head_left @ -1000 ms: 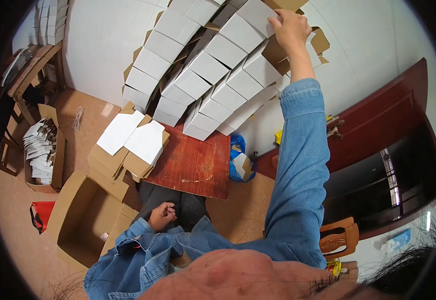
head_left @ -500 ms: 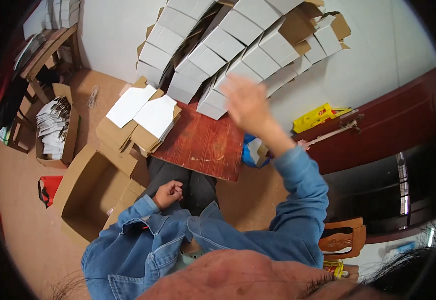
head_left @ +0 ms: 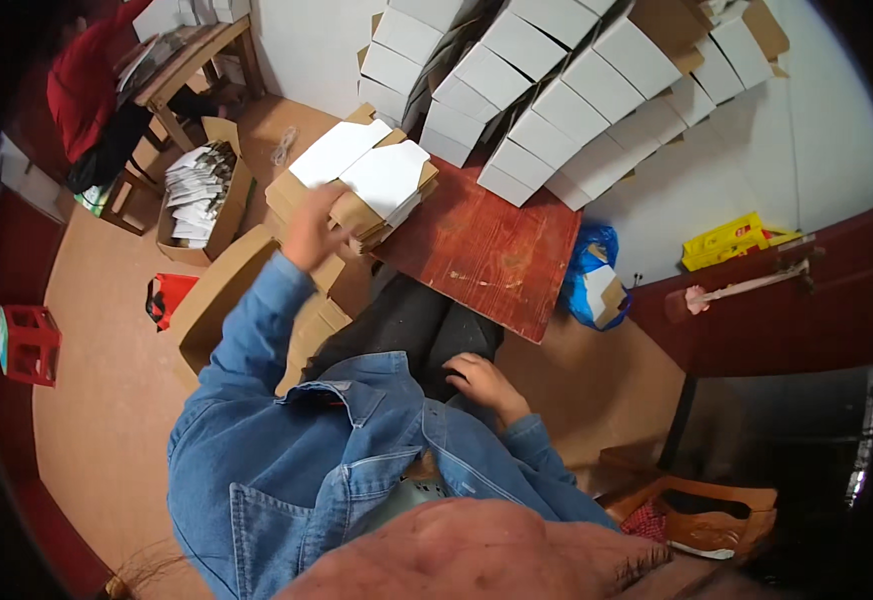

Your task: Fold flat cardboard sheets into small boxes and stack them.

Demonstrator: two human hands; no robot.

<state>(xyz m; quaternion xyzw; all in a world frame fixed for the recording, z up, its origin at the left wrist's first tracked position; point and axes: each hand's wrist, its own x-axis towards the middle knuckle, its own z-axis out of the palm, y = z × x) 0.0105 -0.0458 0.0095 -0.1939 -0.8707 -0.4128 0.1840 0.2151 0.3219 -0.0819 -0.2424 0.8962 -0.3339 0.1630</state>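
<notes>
Overlapping the near edge of the flat cartons [head_left: 389, 178] stacked at the left end of the red table [head_left: 487, 240], the left hand [head_left: 314, 228] has thumb and fingers apart, contact unclear, while the right hand [head_left: 484, 382] rests on the dark-trousered thigh [head_left: 465, 342], fingers loosely bent.

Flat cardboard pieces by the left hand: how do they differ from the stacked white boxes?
Shape: the flat cardboard pieces lie folded flat; the white boxes are opened into box form.
Place: the flat pieces overlap the left edge of the red table; the white boxes rise in rows at its far side.
Shared: both show white faces and brown cardboard.
</notes>
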